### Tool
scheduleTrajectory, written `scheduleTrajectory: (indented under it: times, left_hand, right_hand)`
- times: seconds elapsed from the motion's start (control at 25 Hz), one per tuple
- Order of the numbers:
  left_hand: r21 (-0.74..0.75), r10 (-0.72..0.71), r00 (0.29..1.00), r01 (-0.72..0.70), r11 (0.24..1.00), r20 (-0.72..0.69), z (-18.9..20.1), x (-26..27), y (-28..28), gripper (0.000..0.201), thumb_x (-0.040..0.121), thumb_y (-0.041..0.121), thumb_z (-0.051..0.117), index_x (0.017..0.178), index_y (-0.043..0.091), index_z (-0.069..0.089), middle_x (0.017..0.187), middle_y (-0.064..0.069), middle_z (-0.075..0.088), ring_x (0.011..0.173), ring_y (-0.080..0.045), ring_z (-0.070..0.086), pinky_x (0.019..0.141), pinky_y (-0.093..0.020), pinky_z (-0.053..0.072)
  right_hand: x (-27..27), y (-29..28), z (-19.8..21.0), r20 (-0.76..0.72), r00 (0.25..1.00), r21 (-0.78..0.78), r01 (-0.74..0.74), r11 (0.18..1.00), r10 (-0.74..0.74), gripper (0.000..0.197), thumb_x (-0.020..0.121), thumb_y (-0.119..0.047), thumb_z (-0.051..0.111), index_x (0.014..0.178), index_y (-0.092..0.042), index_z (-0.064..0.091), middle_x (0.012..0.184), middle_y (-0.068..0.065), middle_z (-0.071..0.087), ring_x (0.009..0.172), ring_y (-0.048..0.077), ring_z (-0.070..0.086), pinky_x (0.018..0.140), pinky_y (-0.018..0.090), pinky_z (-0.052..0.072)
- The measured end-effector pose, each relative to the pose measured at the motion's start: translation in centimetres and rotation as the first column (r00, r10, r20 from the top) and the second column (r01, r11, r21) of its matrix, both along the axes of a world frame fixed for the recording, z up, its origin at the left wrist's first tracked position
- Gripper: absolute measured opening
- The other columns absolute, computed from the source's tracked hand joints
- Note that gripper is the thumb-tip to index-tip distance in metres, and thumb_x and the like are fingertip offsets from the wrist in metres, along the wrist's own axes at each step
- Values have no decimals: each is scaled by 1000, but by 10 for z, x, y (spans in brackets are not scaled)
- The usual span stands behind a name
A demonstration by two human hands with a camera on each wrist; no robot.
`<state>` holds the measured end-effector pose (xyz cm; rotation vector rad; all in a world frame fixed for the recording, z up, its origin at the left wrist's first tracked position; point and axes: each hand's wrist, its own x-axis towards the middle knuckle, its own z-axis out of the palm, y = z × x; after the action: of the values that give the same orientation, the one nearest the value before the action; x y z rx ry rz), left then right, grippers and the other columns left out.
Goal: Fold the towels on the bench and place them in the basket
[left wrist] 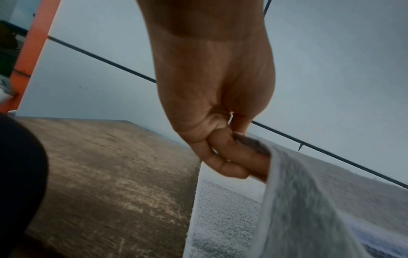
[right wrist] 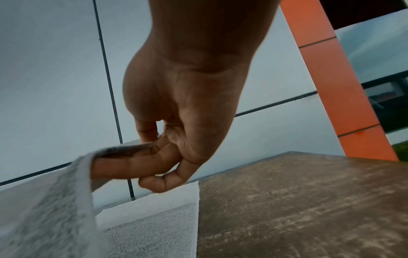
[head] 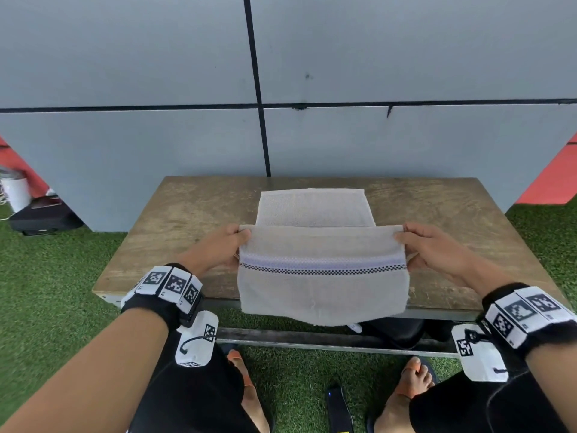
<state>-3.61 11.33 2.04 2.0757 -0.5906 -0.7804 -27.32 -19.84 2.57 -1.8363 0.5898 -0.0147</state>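
Observation:
A beige towel [head: 323, 282] with a lilac band and a dark checked stripe hangs over the near edge of the wooden bench [head: 175, 220]. My left hand [head: 232, 242] pinches its upper left corner and my right hand [head: 412, 242] pinches the upper right corner, lifted above the bench. The far part of the towel [head: 313, 206] lies flat on the bench behind the raised edge. The left wrist view shows fingers [left wrist: 240, 157] curled round the towel [left wrist: 309, 200]. The right wrist view shows fingers [right wrist: 132, 167] under the towel's hem [right wrist: 55, 200]. No basket is in view.
A grey panelled wall [head: 406, 57] stands right behind the bench. Green artificial grass [head: 46, 292] lies all around. A white container [head: 15, 192] and a black box [head: 43, 220] sit at the far left. My feet [head: 412, 382] stand under the bench's near edge.

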Motion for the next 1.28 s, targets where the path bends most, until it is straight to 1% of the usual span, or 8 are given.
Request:
scheduleTrajectory:
  times: [0.12,0.24,0.4,0.6,0.76,0.88,1.0,1.28]
  left_hand:
    - [-34,111,993,-110,993,37,-7,14,-12,26,107,25,40,104,12,62,98,-11,72,86,-24,73,77,-41,62]
    - [6,214,966,-217,976,146,-20,32,-28,25,103,30,47,100,10,62,95,-10,72,85,-26,73,80,-48,61]
    - [163,194,944,-242,957,266,-47,30,-48,17,100,26,55,95,10,57,93,-6,64,94,-28,64,85,-38,53]
    - [130,247,945,-278,952,213,-72,32,-55,18,95,29,61,94,11,59,76,5,54,74,-15,54,66,-31,44]
    - [117,270,940,-298,948,208,-67,39,-64,16,97,32,59,93,17,57,78,5,57,68,-9,53,57,-22,39]
    - [218,119,964,-172,961,240,-64,59,-69,27,95,27,61,72,13,55,63,-2,53,55,-15,47,49,-23,37]
    - [217,76,984,-111,970,164,-46,90,-71,23,96,25,63,84,8,72,78,-9,71,63,-17,61,60,-26,53]
    - [9,247,917,-263,965,313,-38,161,-124,20,93,30,67,84,14,75,82,-2,74,73,-14,66,68,-26,53]
  right_hand:
    - [22,-8,-7,30,998,-15,61,998,-61,27,104,-18,46,110,6,58,97,22,72,80,29,69,71,41,56]
    - [49,-14,-14,32,989,-134,146,980,-143,23,103,-19,48,101,2,59,88,17,73,75,31,70,65,40,56]
    - [68,-19,-44,-159,981,-443,31,896,-112,19,98,-22,53,86,-9,56,82,6,64,77,28,60,66,37,46]
    - [75,-13,-72,-171,967,-401,107,910,-189,30,99,-26,56,124,-10,54,104,3,60,94,20,57,78,33,45]
    - [89,-18,-76,-82,961,-351,221,910,-265,39,99,-25,58,134,-10,50,112,3,60,97,19,56,76,29,45]
    - [104,-28,-79,-99,972,-473,144,869,-215,19,96,-20,61,105,-5,64,93,11,67,76,17,56,61,27,41]
    - [117,-46,-63,-62,981,-539,121,833,-182,29,93,-20,64,72,0,62,61,7,57,54,15,42,51,28,33]
    - [193,-106,-50,75,956,-586,272,763,-283,20,85,-34,63,72,-19,61,70,-3,65,71,21,62,68,34,50]
